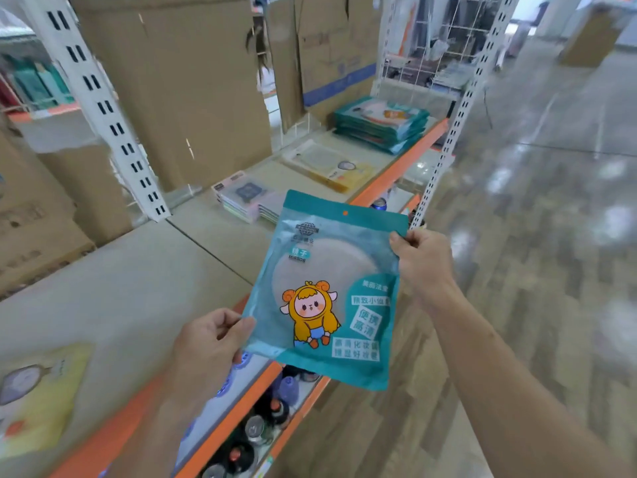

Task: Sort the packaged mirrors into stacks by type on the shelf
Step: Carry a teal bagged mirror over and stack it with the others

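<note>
Nearest, at lower left, one yellow packaged mirror lies flat on the shelf. The left hand pinches the lower left corner of a teal packaged mirror; the right hand pinches its upper right edge. The pack is held in the air, face up, above the shelf's orange front edge. Beyond it on the shelf sit a pastel stack, then a yellow stack, then a teal stack farthest off. Cardboard boxes stand behind.
</note>
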The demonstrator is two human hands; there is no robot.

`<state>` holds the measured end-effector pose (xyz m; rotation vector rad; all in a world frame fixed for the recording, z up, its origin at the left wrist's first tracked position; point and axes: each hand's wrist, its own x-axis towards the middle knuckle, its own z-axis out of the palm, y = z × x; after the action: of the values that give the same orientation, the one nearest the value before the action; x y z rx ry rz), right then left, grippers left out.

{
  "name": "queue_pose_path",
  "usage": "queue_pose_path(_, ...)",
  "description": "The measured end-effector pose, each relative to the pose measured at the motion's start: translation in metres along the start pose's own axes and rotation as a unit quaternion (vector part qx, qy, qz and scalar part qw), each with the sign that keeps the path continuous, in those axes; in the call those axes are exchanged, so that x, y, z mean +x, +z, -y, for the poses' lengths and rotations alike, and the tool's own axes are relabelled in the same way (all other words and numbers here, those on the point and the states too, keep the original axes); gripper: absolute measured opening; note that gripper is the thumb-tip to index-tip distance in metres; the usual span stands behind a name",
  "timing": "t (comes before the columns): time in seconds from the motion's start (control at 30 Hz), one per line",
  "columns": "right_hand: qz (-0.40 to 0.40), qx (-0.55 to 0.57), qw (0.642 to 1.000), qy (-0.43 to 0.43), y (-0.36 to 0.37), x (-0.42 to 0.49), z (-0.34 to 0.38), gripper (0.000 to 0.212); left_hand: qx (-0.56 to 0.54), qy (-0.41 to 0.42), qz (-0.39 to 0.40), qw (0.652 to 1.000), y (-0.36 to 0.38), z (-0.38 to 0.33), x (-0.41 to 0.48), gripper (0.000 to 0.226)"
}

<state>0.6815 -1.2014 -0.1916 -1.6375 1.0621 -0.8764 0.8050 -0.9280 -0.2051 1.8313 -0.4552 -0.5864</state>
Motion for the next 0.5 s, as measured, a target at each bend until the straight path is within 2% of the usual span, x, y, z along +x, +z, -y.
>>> queue_pose_path(0.17, -0.007, 0.007, 1.0, -0.004, -0.017, 0.025, -0.008, 0.031, 0.002, 0.002, 0.018, 1.0, 0.025, -0.011, 0.01, 0.025)
queue_pose_path(0.5, -0.034, 0.044, 0.998, 0.041, -0.048, 0.077, -0.023, 0.031, 0.003, 0.009, 0.037, 0.999, 0.079, -0.037, 0.058, 0.022)
